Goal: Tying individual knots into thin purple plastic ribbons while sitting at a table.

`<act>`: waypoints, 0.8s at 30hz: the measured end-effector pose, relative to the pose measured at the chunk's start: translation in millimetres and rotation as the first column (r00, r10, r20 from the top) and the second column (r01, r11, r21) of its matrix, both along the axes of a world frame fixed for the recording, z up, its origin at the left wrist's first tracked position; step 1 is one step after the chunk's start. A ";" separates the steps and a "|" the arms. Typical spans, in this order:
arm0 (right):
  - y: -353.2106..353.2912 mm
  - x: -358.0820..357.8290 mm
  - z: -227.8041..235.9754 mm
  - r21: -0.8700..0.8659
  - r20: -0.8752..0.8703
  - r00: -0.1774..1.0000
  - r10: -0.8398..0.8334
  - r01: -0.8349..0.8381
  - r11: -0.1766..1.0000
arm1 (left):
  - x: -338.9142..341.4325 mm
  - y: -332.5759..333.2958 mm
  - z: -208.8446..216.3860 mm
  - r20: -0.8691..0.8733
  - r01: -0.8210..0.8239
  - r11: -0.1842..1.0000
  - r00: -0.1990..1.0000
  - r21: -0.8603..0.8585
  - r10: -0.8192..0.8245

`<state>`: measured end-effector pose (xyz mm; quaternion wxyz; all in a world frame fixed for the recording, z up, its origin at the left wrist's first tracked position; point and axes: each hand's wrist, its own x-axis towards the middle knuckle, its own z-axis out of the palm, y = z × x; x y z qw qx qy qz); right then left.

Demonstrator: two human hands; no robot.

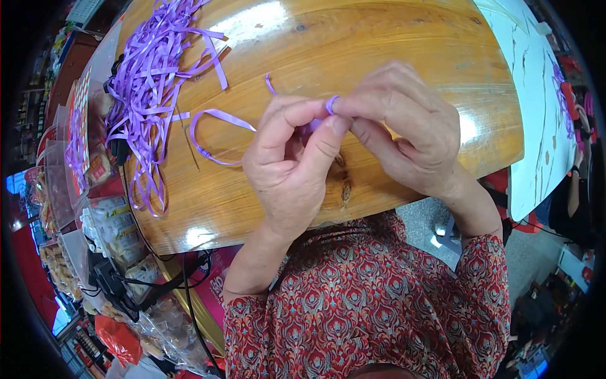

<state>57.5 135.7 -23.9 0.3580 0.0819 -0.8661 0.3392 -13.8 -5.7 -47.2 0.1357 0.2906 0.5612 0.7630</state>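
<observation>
Both my hands meet above the wooden table, pinching a narrow purple ribbon (331, 105). A small loop of it stands up between the fingertips. My left hand (284, 151) has thumb and forefinger closed on it, and a short ribbon end sticks out behind that hand. From the right, my right hand (410, 126) presses its thumb and forefinger against the same spot. Just left of my left hand lies a purple ribbon loop (197, 136) with a small knot; whether it joins the held piece is hidden. Farther left is a large tangled heap of purple ribbons (148, 79).
The glossy wooden table (410, 31) has a thin dark stick (192, 148) near the loop. Plastic-wrapped packages (117, 227) and black cables (113, 287) crowd the left side. A white marbled table (536, 126) adjoins on the right, where another person's arm (574, 186) shows.
</observation>
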 end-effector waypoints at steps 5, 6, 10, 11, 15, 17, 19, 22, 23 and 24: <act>-8.4 1.9 6.0 -0.162 0.132 0.991 -0.017 0.038 0.986 | 0.2 -2.3 2.7 0.070 0.016 0.999 0.997 0.036 -0.019; -6.4 1.5 5.4 -0.337 0.190 0.979 0.071 -0.002 0.942 | 1.1 -2.6 5.8 0.140 0.039 0.998 0.989 0.050 -0.046; -3.0 4.4 4.8 -0.524 0.253 0.935 0.248 -0.084 0.848 | 1.4 -6.1 9.0 0.180 0.097 0.994 0.978 0.056 -0.106; -1.7 5.2 5.9 -0.524 0.251 0.936 0.248 -0.084 0.848 | 0.9 -7.8 9.3 0.179 0.098 0.994 0.978 0.056 -0.106; 4.4 3.8 11.3 -0.039 0.156 0.975 0.158 -0.153 0.987 | -1.0 -13.0 14.0 0.164 0.147 0.988 0.977 -0.046 -0.138; 7.1 2.1 13.1 0.202 0.069 0.991 0.111 -0.123 0.972 | -2.2 -14.7 21.0 0.188 0.149 0.984 0.974 -0.098 -0.129; 11.4 -0.8 13.2 0.403 -0.015 0.979 0.204 -0.181 0.897 | -4.7 -17.8 27.1 0.320 0.202 0.955 0.939 -0.216 -0.126; 20.1 -4.9 16.0 0.502 -0.035 0.942 0.335 -0.273 0.820 | -12.1 -22.5 26.5 0.375 0.293 0.920 0.909 -0.259 -0.183; 20.5 -6.3 15.3 0.500 -0.039 0.941 0.335 -0.272 0.822 | -13.3 -23.2 26.2 0.372 0.292 0.920 0.910 -0.263 -0.182; 20.1 -8.0 14.4 0.518 -0.074 0.924 0.374 -0.285 0.806 | -14.1 -23.6 26.3 0.382 0.321 0.904 0.902 -0.281 -0.201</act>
